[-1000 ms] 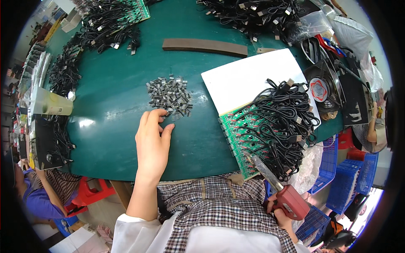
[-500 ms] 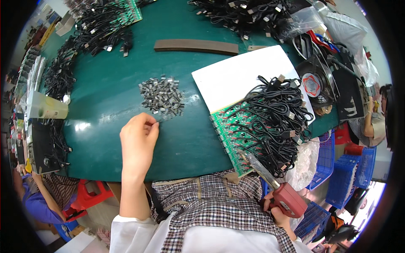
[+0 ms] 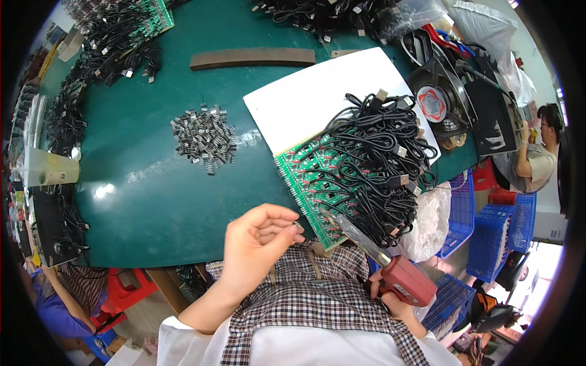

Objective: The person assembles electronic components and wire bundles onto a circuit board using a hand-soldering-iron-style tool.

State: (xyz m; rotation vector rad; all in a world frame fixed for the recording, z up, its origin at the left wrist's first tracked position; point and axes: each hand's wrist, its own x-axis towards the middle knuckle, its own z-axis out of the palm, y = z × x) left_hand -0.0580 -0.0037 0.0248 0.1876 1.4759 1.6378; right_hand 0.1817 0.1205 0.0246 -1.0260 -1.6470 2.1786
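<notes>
My left hand (image 3: 253, 250) is closed in a pinch on a small pinned connector (image 3: 298, 225), just left of a green circuit board panel (image 3: 294, 184). My right hand (image 3: 395, 304) grips a red soldering gun (image 3: 412, 282), whose tip points up-left and reaches the panel's lower part. Black USB cables (image 3: 366, 146) run from the panel and lie bunched over its right side. Panel and cables rest partly on a white board (image 3: 320, 91). A heap of small pinned connectors (image 3: 204, 139) lies on the green table to the left.
A brown bar (image 3: 253, 58) lies at the table's back. A fan (image 3: 432, 104) stands right of the white board. More cable bundles (image 3: 323, 15) lie at the far edge, and a translucent cup (image 3: 54, 168) stands at left. Blue baskets (image 3: 458, 213) sit at right; people sit on both sides.
My left hand has moved from the connector heap rightward and nearer to me, beside the panel, with a connector in its fingers. The soldering gun stays by the panel. The view has shifted slightly.
</notes>
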